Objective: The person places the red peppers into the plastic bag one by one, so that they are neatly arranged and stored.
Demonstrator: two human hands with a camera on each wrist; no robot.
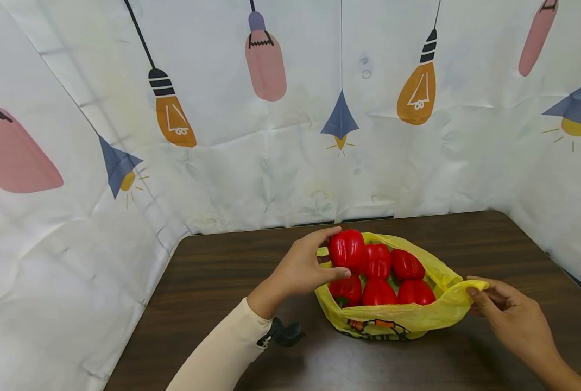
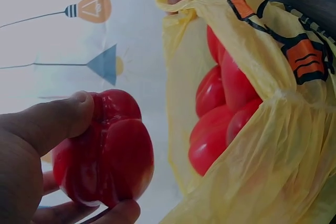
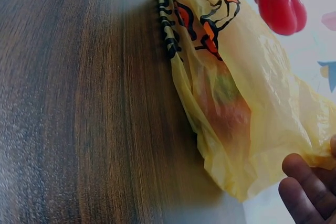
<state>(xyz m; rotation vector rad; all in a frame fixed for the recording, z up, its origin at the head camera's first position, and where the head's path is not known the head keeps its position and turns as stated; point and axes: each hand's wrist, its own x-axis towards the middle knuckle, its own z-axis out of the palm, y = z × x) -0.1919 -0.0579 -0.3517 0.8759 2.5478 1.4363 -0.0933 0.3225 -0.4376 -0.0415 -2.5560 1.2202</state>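
My left hand (image 1: 304, 264) grips a red bell pepper (image 1: 347, 250) between thumb and fingers, over the left end of a yellow plastic bag (image 1: 447, 312). In the left wrist view the held bell pepper (image 2: 105, 150) is apart from the bag (image 2: 247, 182). Several more red bell peppers (image 1: 378, 293) lie inside the bag, partly hidden by its front wall. At the bag's right end, my right hand (image 1: 517, 317) pinches the rim between thumb and fingers. The right wrist view shows the bag's printed side (image 3: 210, 24) and some fingers (image 3: 302, 182) of that hand.
The bag rests on a dark wood-grain table (image 1: 212, 271). White sheeting (image 1: 251, 179) printed with lamps and bulbs rises behind the table and along its sides. A black strap with a small device (image 1: 285, 332) is on my left wrist.
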